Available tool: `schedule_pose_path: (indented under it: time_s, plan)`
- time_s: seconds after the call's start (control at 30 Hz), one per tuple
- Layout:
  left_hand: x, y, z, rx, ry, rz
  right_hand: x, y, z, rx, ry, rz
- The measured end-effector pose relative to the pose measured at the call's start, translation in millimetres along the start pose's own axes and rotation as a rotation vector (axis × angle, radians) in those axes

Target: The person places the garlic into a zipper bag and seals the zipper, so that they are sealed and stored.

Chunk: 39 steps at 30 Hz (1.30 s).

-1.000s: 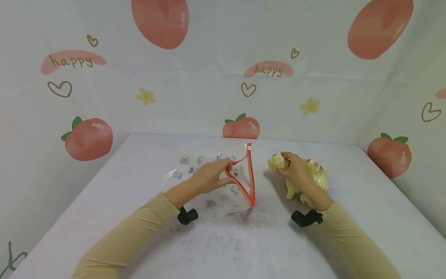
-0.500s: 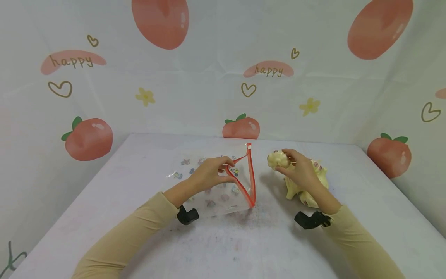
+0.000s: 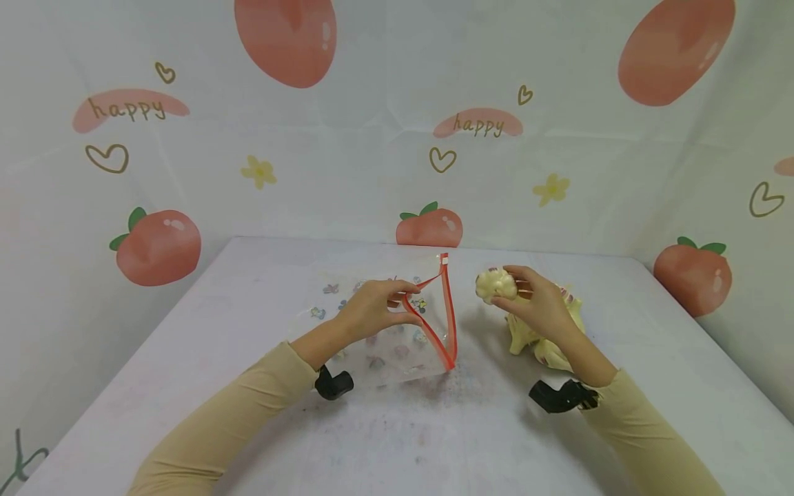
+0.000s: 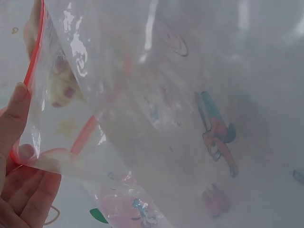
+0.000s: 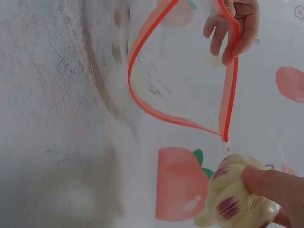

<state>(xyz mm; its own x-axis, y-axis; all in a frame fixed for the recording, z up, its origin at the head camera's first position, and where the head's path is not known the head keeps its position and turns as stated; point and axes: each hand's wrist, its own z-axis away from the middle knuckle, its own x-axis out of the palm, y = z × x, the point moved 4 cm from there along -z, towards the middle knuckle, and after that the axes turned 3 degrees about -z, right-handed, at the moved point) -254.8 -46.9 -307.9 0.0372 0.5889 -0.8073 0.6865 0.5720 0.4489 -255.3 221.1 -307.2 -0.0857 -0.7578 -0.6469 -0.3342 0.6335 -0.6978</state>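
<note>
My left hand [image 3: 372, 310] pinches the rim of a clear zip bag [image 3: 397, 365] with small cartoon prints. The bag's red zip edge [image 3: 451, 310] gapes wide toward the right, as the right wrist view also shows. My right hand [image 3: 542, 306] grips a pale yellow garlic bulb [image 3: 494, 285] with purple patches, held above the table just right of the bag mouth. Below and behind that hand lie more garlic bulbs [image 3: 523, 335], partly hidden by it. In the left wrist view the bag film [image 4: 156, 123] covers most of the picture.
A white table [image 3: 397, 441] with faint stains lies under everything. Behind it hangs a white cloth [image 3: 347, 186] printed with red fruit, hearts and flowers. Black wrist mounts [image 3: 335, 384] stick out below both hands.
My right wrist has swung to the right and turned the garlic bulb, so its purple patches face more away from the head camera. The left hand and bag have barely moved.
</note>
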Motion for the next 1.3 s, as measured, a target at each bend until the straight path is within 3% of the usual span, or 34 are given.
schedule_pose_path:
  time_s: [0.4,0.87,1.3]
  plan:
    - [-1.2,0.5,0.1,0.019,0.003,0.026,-0.2,-3.2,3.8,0.002,-0.017,-0.043]
    - [-1.2,-4.0,-0.3,-0.103,-0.069,0.223,2.3,-8.8,6.7,-0.026,-0.015,-0.046]
    - [-1.6,-5.4,-1.4,-0.117,-0.073,0.249,6.3,-13.7,8.4,-0.046,-0.037,-0.042]
